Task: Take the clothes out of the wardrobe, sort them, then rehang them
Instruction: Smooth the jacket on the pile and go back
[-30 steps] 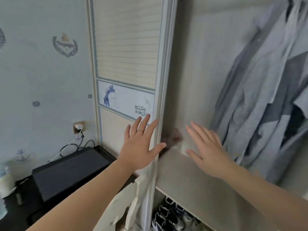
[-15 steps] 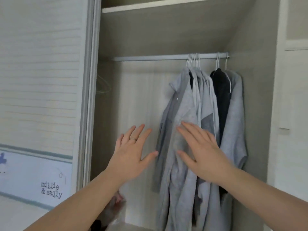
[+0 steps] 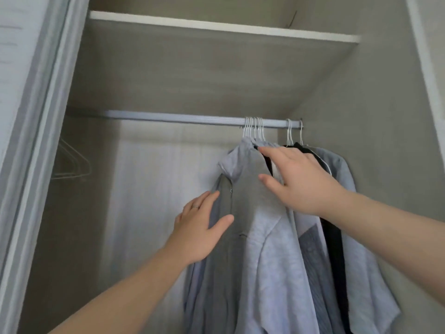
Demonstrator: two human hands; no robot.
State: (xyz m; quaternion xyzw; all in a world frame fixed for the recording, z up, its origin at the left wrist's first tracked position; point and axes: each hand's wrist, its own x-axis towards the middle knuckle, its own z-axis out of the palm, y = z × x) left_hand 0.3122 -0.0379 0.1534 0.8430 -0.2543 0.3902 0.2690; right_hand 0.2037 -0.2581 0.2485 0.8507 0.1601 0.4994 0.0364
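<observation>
An open wardrobe [image 3: 375,145] is noted, with a shelf [image 3: 216,25] above a rail [image 3: 168,117]. Spare hangers [image 3: 74,165] are hung far left. Clothes [image 3: 313,273] are bunched at the rail's right end. The left hand [image 3: 199,230], fingers spread, is laid against the front shirt [image 3: 248,194]; the right hand [image 3: 303,182], fingers straight, is rested on its shoulder

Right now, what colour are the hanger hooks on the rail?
White; the head view shows the hooks on the rail.

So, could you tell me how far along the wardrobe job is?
Only the start: the door is slid open. The right hand rests high on the front grey shirt, the left hand touches its side. All the clothes still hang on the rail; removing, sorting, rehanging remain.
</observation>
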